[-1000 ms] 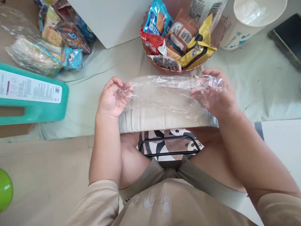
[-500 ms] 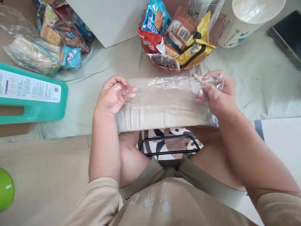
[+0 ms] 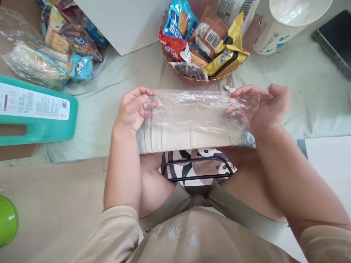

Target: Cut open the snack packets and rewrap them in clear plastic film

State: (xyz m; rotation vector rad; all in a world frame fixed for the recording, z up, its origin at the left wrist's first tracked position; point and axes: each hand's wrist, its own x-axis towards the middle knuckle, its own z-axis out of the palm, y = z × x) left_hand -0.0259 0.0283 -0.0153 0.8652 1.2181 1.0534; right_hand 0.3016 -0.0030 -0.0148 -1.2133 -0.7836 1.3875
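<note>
A clear plastic bag or sheet [image 3: 192, 106] stretches between my two hands, just above the front of the cloth-covered surface. My left hand [image 3: 134, 107] is closed on its left end, thumb against fingers. At the other end, the bunched film lies over the fingers of my right hand [image 3: 267, 106], which still hold it while the thumb is lifted away and blurred. A small white twisted strip [image 3: 229, 88] lies by the right fingertips. Directly beyond the film stands a pinkish bowl [image 3: 189, 78] full of wrapped snacks [image 3: 211, 38].
Packaged snacks in clear plastic [image 3: 41, 65] lie at the far left, above a teal container [image 3: 63, 128] with a label. A white box [image 3: 123, 25], a paper cup [image 3: 276, 36] and a dark phone [image 3: 334, 42] stand or lie behind. A green object [image 3: 7, 221] is at lower left.
My right thumb has lifted off the film and swung outward, and the right hand has opened wider. My left hand has shifted slightly right, its thumb now nearer the fingertips.
</note>
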